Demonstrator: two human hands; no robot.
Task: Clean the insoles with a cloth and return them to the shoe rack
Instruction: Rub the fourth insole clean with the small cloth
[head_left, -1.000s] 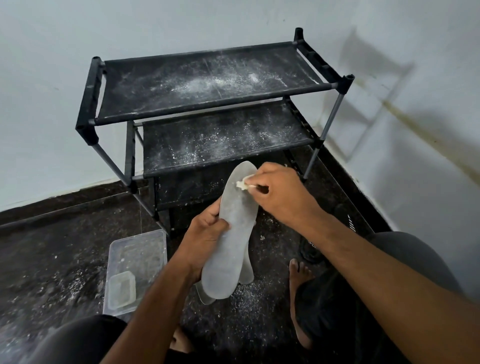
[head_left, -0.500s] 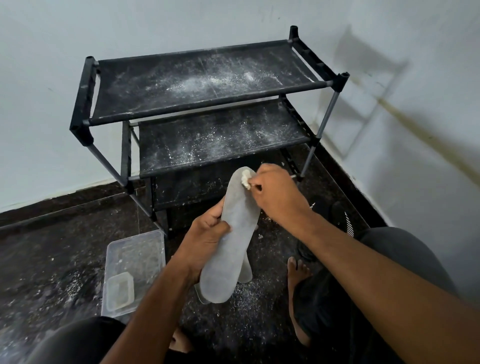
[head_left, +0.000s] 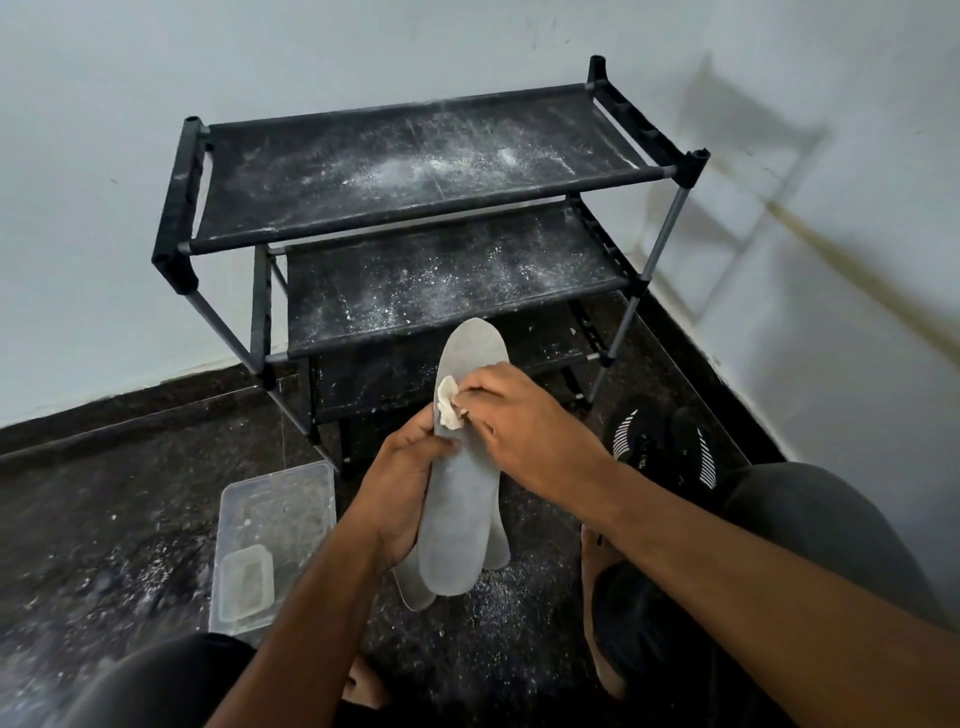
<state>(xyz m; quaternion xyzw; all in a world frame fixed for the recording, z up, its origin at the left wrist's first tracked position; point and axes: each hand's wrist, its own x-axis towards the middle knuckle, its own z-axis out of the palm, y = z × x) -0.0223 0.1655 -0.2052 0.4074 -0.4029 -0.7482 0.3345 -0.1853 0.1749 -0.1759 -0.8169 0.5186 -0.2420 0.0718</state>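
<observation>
Held grey flat foam insoles stacked in left hand, fingers curled round their near-left edge, above dark speckled floor, near black dusty three-tier shoe rack. Pinched small white crumpled cloth in right hand, pressed on top insole's middle. Best wiped with firm full-length strokes, stack braced flat.

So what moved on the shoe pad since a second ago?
The right hand slid the small white cloth down the top insole, from near the toe end toward the middle, close to the thumb of the left hand. The left hand grips the stack of insoles as before. The shoe rack, the plastic container and the black shoes stayed put.
</observation>
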